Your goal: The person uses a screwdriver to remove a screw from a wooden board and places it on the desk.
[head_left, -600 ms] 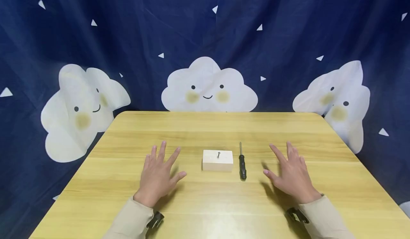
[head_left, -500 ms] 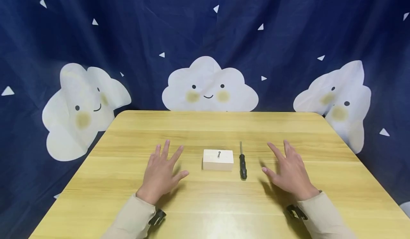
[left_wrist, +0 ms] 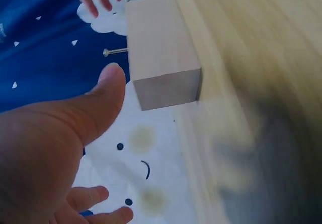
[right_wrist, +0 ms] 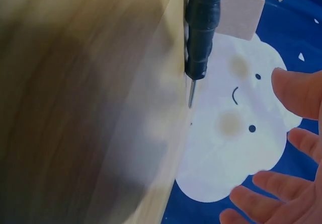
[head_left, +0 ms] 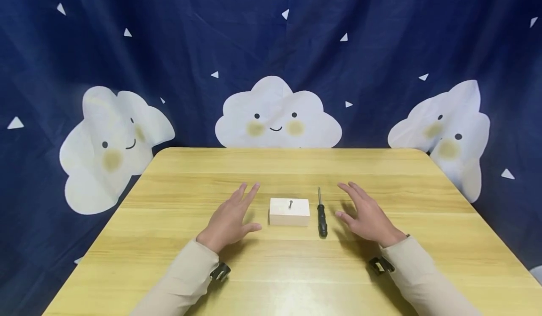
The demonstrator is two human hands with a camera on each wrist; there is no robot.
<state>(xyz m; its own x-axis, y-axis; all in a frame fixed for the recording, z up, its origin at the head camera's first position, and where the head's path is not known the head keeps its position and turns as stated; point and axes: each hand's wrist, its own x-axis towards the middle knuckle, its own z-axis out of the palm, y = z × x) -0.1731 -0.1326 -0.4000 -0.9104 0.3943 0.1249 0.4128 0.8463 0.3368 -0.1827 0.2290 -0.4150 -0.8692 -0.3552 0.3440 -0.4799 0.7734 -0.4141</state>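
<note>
A pale wooden block (head_left: 290, 212) lies on the table, and a screw (head_left: 290, 203) stands up from its top face. Just right of the block is a screwdriver (head_left: 322, 219) with a black handle, its shaft pointing to the far side. My left hand (head_left: 230, 219) hovers left of the block with fingers spread and thumb toward it, holding nothing. On the other side, my right hand (head_left: 367, 215) is held over the table right of the screwdriver, fingers extended and nothing in it. In the left wrist view the thumb (left_wrist: 108, 95) shows near the block and the screw.
The wooden table (head_left: 271, 278) has a light yellow grain and a rounded far edge. Behind it hangs a dark blue curtain (head_left: 182, 38) printed with white clouds and small triangles. Dark straps (head_left: 220, 272) sit on both wrists below beige sleeves (head_left: 186, 273).
Both hands have moved inward, the left to the right and the right to the left, closer to the block and the screwdriver. Block, screw and screwdriver stay in place.
</note>
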